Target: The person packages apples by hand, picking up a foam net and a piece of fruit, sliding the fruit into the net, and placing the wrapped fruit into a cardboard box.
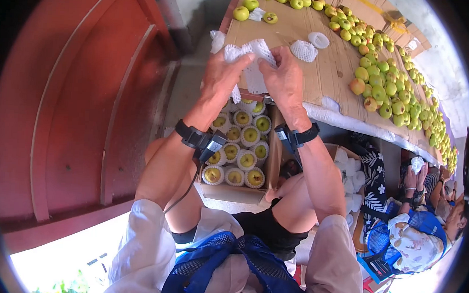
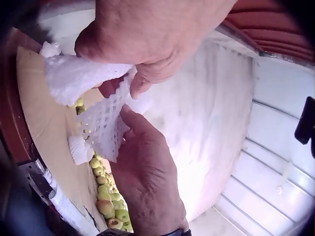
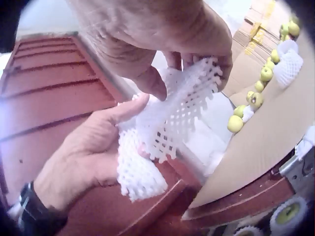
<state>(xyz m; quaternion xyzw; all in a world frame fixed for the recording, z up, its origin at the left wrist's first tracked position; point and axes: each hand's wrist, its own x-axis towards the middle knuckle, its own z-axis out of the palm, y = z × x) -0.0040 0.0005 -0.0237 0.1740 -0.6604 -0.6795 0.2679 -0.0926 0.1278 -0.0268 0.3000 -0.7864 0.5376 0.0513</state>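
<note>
My left hand (image 1: 223, 75) and right hand (image 1: 286, 79), both nearly closed, pinch foam netting (image 1: 256, 83) above the worktop's (image 1: 326, 77) near left corner, in what I judge an opening-out step, so I'd steer next towards gently spreading it.

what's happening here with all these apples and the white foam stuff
A person holds white foam netting between the left hand and right hand, at the edge of a cardboard-covered table. Below, an open box holds apples sitting in foam nets. Many loose apples lie spread on the cardboard, with more foam pieces nearby. Another person is off to the right.
</note>
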